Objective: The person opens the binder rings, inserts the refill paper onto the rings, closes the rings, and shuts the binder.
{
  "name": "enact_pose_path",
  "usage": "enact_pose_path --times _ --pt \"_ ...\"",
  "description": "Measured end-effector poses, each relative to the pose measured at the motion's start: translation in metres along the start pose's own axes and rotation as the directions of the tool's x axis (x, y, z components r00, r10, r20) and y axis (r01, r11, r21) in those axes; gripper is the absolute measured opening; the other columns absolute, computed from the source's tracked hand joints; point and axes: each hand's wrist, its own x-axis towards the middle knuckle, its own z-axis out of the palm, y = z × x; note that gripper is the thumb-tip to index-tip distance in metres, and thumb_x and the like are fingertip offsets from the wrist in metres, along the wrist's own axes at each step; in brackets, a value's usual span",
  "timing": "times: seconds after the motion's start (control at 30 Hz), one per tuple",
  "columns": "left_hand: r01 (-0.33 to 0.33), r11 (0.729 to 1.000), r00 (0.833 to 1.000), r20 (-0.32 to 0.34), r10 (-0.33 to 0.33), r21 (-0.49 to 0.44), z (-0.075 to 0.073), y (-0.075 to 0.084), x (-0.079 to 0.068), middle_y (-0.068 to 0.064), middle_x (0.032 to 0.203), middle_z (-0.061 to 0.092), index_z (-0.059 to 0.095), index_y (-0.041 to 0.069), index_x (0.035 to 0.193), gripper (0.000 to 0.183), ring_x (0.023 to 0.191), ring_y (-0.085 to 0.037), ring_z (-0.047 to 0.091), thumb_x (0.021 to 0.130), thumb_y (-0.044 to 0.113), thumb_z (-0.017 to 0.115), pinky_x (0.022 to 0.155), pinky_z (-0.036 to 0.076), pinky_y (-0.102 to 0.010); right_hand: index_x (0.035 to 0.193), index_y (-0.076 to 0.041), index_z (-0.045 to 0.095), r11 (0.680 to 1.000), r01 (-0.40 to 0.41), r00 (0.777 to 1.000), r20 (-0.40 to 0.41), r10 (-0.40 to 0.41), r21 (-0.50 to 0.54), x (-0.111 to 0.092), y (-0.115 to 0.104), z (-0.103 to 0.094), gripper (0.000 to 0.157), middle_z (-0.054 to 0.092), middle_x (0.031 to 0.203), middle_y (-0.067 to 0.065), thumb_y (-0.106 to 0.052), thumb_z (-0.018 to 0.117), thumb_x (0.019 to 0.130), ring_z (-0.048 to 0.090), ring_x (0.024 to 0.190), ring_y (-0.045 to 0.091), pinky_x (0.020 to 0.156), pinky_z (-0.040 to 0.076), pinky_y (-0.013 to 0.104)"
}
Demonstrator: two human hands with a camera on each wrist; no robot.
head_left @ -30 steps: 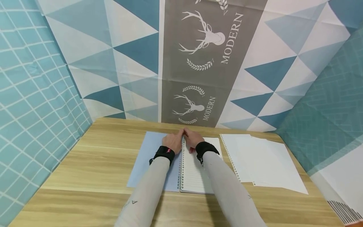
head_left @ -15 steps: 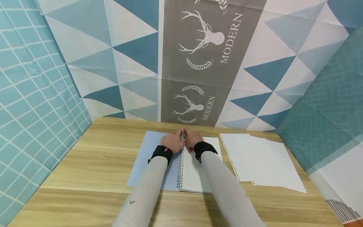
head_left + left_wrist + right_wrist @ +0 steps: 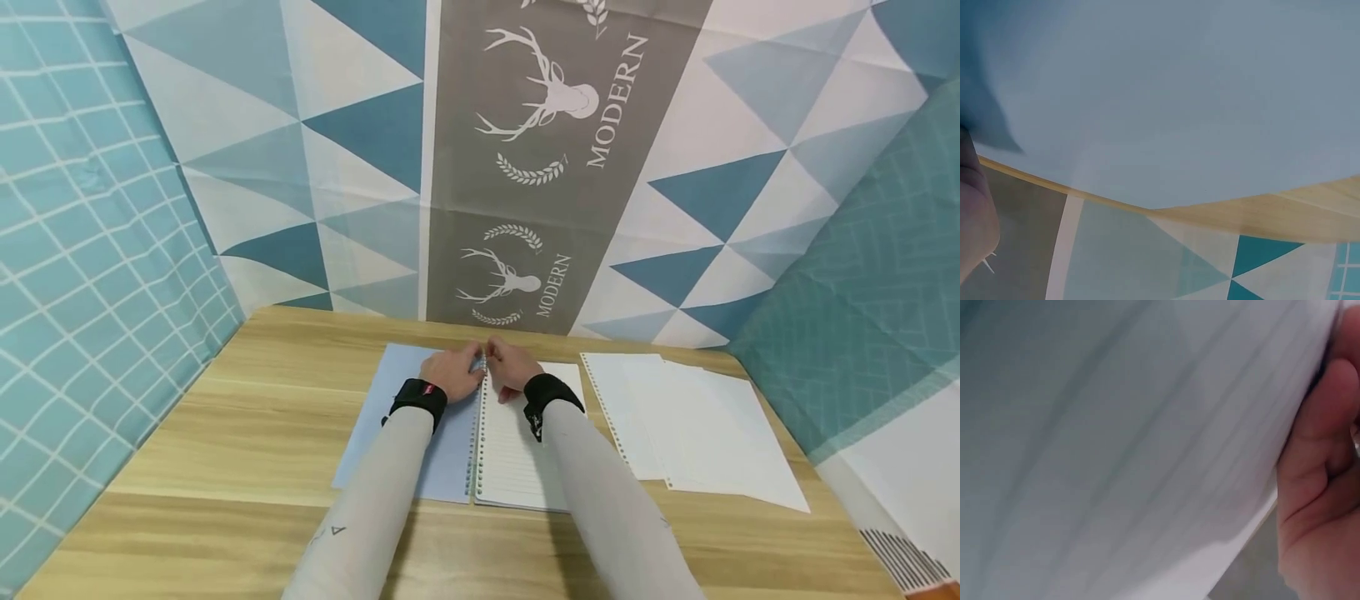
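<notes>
A loose-leaf notebook [image 3: 517,467] lies spread on the wooden table, its light blue cover [image 3: 442,475] folded out to the left and lined pages on the right. Down the middle runs the ring binding [image 3: 478,450]. At its top end my left hand [image 3: 450,373] rests over the cover, thumb and forefinger apart beside the rings. My right hand [image 3: 514,368] lies over the pages' upper part, curled fingers and thumb pinching at the top of the binding. The left wrist view is mostly cover; the right wrist view shows lined paper and bent fingers [image 3: 1329,406].
Loose white sheets [image 3: 705,425] with punched holes overlap to the right of the notebook. Patterned cloth [image 3: 360,167] hangs right behind the table's back edge, with blue checked cloth [image 3: 67,275] on the left and teal cloth [image 3: 862,308] on the right.
My left hand has drawn slightly left, away from the right hand, and its thumb and forefinger have spread. The right hand stays at the top of the binding. Notebook and sheets lie as before.
</notes>
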Motion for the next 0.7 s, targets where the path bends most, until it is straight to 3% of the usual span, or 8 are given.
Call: enact_pose_path --times 0.2,0.43,0.7 --pt "-0.008 1.000 1.000 -0.003 0.008 0.005 0.0001 0.0029 -0.0010 -0.005 0.062 0.052 0.055 0.023 0.130 0.035 0.054 -0.024 0.050 0.100 0.039 0.060 0.050 0.033 -0.035 0.123 -0.024 0.051 0.994 -0.015 0.999 0.045 0.011 0.105 -0.0083 0.0000 -0.0055 0.024 0.062 0.077 0.013 -0.021 0.049 0.099 0.064 0.045 0.018 0.043 0.052 0.031" --pt "-0.005 1.000 1.000 0.003 0.005 -0.004 0.0051 0.0003 -0.0031 -0.003 0.062 0.052 0.056 0.023 0.130 0.036 0.054 -0.023 0.049 0.097 0.036 0.062 0.050 0.032 -0.035 0.119 -0.025 0.050 0.996 -0.008 0.998 0.058 0.002 0.094 -0.0056 0.0042 -0.0004 0.012 0.049 0.060 0.005 -0.028 0.042 0.110 0.062 0.041 0.016 0.040 0.049 0.029" --pt "-0.018 1.000 0.999 -0.030 0.018 -0.004 0.0036 0.0007 -0.0035 0.000 0.058 0.043 0.054 0.026 0.136 0.040 0.047 -0.020 0.041 0.098 0.035 0.063 0.047 0.026 -0.033 0.118 -0.025 0.050 0.998 0.021 0.998 0.065 -0.025 0.067 -0.0017 0.0017 -0.0041 0.011 0.050 0.062 0.008 -0.027 0.043 0.110 0.065 0.043 0.018 0.040 0.049 0.029"
